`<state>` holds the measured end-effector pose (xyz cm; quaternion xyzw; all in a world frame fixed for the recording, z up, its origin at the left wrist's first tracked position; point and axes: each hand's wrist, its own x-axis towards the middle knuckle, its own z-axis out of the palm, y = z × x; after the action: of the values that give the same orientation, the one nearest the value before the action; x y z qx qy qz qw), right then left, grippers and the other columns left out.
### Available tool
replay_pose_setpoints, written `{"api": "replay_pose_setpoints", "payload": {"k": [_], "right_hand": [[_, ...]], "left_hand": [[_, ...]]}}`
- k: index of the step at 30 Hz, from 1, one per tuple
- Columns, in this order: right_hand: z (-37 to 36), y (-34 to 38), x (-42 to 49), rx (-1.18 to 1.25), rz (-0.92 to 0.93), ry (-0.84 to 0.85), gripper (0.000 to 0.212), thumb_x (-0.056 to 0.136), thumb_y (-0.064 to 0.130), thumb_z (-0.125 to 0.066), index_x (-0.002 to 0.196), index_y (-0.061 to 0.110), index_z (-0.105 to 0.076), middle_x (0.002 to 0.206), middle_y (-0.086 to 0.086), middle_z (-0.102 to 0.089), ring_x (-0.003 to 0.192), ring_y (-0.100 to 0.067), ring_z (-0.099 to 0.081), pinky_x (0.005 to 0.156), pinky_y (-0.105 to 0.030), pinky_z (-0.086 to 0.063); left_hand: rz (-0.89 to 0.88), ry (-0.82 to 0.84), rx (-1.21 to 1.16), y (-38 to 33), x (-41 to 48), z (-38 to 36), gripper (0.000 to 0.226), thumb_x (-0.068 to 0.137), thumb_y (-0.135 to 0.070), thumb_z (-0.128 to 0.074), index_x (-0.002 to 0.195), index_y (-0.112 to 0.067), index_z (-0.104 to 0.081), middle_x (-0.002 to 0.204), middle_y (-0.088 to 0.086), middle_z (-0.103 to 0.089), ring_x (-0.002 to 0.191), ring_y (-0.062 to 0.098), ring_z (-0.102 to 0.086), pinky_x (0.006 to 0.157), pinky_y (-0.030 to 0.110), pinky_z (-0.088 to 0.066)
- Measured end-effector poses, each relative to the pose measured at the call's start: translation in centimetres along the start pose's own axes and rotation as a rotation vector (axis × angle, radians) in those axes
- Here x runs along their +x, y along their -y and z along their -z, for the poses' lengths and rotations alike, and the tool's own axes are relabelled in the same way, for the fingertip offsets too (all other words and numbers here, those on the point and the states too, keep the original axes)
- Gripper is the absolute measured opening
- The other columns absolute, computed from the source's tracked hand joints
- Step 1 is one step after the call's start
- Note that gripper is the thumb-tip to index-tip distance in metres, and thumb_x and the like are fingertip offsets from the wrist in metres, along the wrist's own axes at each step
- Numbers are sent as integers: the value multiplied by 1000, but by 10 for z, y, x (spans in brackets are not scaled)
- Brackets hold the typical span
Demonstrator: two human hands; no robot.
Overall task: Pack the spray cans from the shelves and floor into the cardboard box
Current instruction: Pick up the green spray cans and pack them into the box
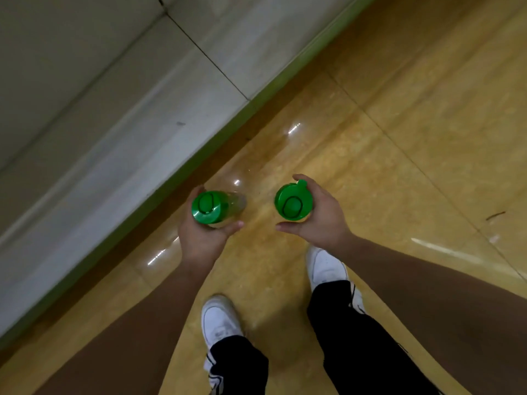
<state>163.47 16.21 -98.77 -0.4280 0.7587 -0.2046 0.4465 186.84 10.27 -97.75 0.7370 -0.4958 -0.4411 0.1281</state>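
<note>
Yellow floor (399, 143) lies under the left hand (199, 240) and right hand (325, 223), each grip curled round a near-upright, cap-up spray can, the left can (206, 208) and the right can (292, 205); cardboard box out of view.

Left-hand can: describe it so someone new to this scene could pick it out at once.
Follow the green strip at the foot of the pale wall. Two green-capped cans are held beside it; the left-hand can, in the left hand, is nearer the wall. Unlike the right-hand can, its pale body shows beyond the cap.
</note>
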Motion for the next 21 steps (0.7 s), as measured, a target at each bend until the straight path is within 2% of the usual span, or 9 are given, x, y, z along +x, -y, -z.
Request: {"api": "replay_pose_setpoints", "payload": {"k": [2, 4, 6, 8, 11, 15, 18, 21], "right_hand": [[-10, 3, 1, 49, 6, -55, 94, 54, 40, -98, 135, 26, -53, 116, 12, -64, 111, -12, -60, 94, -21, -47], [-11, 10, 0, 71, -4, -97, 84, 57, 31, -97, 130, 19, -58, 103, 12, -62, 97, -8, -60, 82, -6, -41], [-3, 18, -3, 72, -24, -103, 82, 58, 28, -97, 129, 15, -59, 98, 11, -62, 91, -5, -57, 74, 4, -35], [13, 30, -11, 53, -29, -85, 81, 59, 30, -97, 130, 15, -59, 98, 10, -64, 91, -4, -57, 72, 6, -33], [48, 63, -33, 14, -13, -42, 76, 58, 33, -96, 124, 17, -62, 96, 11, -65, 90, -6, -60, 70, 3, -36], [111, 133, -69, 3, 46, -3, 70, 56, 33, -96, 117, 19, -64, 93, 10, -68, 87, -8, -65, 69, -8, -41], [165, 202, -107, -22, 81, 37, 72, 53, 38, -96, 115, 21, -65, 95, 8, -71, 91, -11, -67, 72, -16, -46], [215, 280, -156, -84, 188, 38, 69, 53, 39, -97, 111, 18, -66, 94, 5, -72, 92, -13, -67, 71, -21, -46]], "left_hand": [[-2, -55, 8, -2, 1, -4, 87, 55, -28, -98, 131, -22, -57, 115, -10, -64, 112, 12, -61, 95, 27, -47], [-27, -70, 41, -11, -1, -3, 78, 58, -28, -97, 126, -21, -60, 109, -13, -62, 106, 9, -59, 90, 24, -44], [-24, -60, 67, -25, -6, 2, 76, 60, -29, -96, 126, -20, -60, 108, -14, -60, 102, 7, -56, 88, 23, -42], [-20, -41, 80, -43, -15, 12, 74, 59, -32, -96, 125, -21, -62, 107, -13, -62, 100, 8, -58, 86, 25, -45], [-44, -16, 71, -82, -43, 42, 75, 57, -32, -97, 123, -21, -63, 104, -13, -63, 98, 9, -59, 84, 25, -46], [-27, -70, -6, -152, -111, 105, 67, 54, -29, -97, 113, -25, -64, 93, -21, -64, 92, 8, -62, 71, 19, -44], [-7, -127, -53, -204, -171, 163, 63, 51, -28, -98, 104, -32, -63, 87, -22, -65, 91, 14, -67, 71, 22, -44], [-58, -144, -9, -261, -229, 229, 64, 57, -29, -95, 114, -29, -66, 93, -15, -64, 97, 14, -66, 77, 20, -43]]}}
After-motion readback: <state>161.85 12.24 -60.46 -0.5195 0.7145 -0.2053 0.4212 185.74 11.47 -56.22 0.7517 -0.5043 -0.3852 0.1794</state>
